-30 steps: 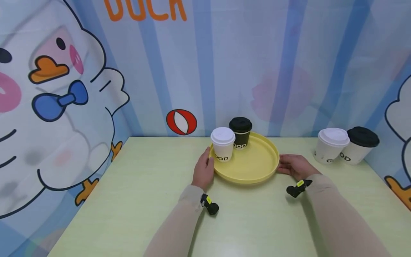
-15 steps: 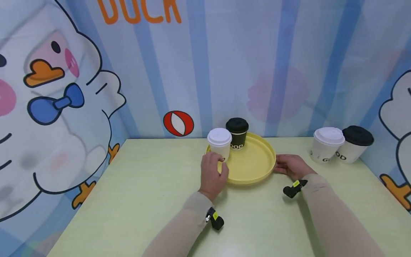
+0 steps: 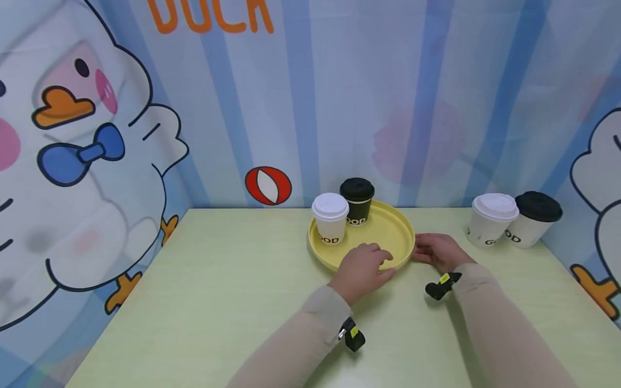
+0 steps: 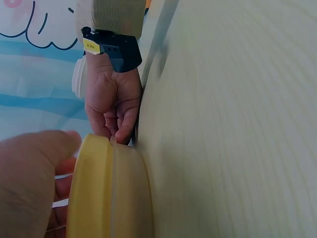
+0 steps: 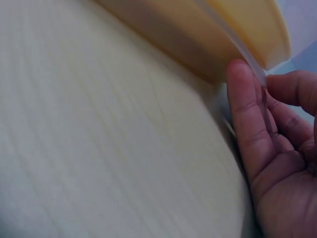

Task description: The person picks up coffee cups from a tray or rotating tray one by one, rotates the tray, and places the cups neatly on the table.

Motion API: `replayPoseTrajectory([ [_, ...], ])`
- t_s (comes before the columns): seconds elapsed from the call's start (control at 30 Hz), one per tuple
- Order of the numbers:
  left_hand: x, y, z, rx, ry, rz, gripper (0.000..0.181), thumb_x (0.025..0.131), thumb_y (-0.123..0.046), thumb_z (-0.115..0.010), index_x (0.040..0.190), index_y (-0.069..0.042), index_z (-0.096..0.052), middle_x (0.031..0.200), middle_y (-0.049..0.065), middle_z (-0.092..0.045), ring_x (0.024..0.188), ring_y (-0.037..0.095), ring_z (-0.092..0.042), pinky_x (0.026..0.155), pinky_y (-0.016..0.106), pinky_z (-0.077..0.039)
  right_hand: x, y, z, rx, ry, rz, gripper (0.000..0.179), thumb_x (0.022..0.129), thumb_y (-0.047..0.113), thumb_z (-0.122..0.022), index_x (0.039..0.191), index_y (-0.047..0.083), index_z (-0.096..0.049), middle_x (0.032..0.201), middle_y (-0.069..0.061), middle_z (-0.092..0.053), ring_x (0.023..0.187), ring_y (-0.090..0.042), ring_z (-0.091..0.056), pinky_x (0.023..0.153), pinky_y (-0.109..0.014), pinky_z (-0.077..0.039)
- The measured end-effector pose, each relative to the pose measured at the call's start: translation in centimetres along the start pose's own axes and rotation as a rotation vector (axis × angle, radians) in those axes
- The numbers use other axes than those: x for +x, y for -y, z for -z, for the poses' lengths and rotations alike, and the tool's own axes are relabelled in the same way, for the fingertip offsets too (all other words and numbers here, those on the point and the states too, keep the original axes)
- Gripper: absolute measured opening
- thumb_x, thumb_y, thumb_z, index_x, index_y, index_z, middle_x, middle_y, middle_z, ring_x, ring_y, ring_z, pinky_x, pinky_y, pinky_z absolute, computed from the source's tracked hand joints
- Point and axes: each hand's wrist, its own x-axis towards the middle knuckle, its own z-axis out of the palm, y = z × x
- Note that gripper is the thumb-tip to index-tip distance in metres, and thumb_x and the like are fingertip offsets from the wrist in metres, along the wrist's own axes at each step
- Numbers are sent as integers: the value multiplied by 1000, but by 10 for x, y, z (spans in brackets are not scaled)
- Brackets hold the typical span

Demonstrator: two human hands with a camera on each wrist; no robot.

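A round yellow tray [image 3: 388, 231] stands at the back of the table, with a paler lower part and a thin translucent edge between the two layers, visible in the left wrist view. On its left side sit a white-lidded paper cup [image 3: 330, 221] and, behind it, a black paper cup [image 3: 357, 205] with a black lid. My left hand [image 3: 361, 269] hovers over the tray's front edge, fingers loosely bent and holding nothing. At the right side, my right hand [image 3: 439, 251] pinches the translucent edge between thumb and a finger, as the right wrist view shows.
Two more white cups, one with a white lid [image 3: 492, 218] and one with a black lid [image 3: 536, 223], stand side by side at the back right of the table. Behind the pale table [image 3: 218, 302] hangs a blue printed cloth [image 3: 339, 108].
My left hand has left the tray's left rim and moved right, past the front of the white-lidded cup, to the front edge. The right hand stays at the right side; the cups keep their places.
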Motion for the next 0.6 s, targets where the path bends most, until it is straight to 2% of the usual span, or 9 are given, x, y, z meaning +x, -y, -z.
replayPoseTrajectory([
  [0.17, -1, -2, 3, -10, 20, 14, 23, 99, -38, -64, 110, -23, -78, 96, -9, -67, 87, 9, -57, 78, 22, -49, 0, -1, -2, 4, -8, 8, 16, 102, 4, -54, 115, 1, -64, 90, -2, -71, 83, -12, -71, 81, -28, -60],
  [0.37, -2, -2, 3, -21, 25, 9, 19, 99, -33, -65, 106, -22, -78, 96, -10, -69, 87, 9, -60, 78, 22, -50, 0, -1, -5, 14, -13, 13, 13, 101, 3, -55, 107, 4, -67, 90, -3, -72, 82, -12, -71, 80, -28, -60],
  [0.47, -3, 0, 2, -36, 16, 3, 18, 99, -32, -65, 104, -22, -78, 94, -9, -68, 84, 9, -58, 76, 21, -50, 0, -1, -6, 12, -12, 14, 18, 101, 3, -56, 116, -2, -64, 90, -4, -72, 82, -12, -71, 81, -29, -60],
  [0.6, -6, 5, 2, -62, 6, -19, 17, 99, -31, -64, 103, -21, -78, 92, -10, -68, 82, 8, -57, 75, 21, -49, -1, 0, -4, -7, -18, 13, 37, 101, 4, -55, 134, -12, -51, 90, -3, -71, 82, -12, -71, 81, -28, -60],
])
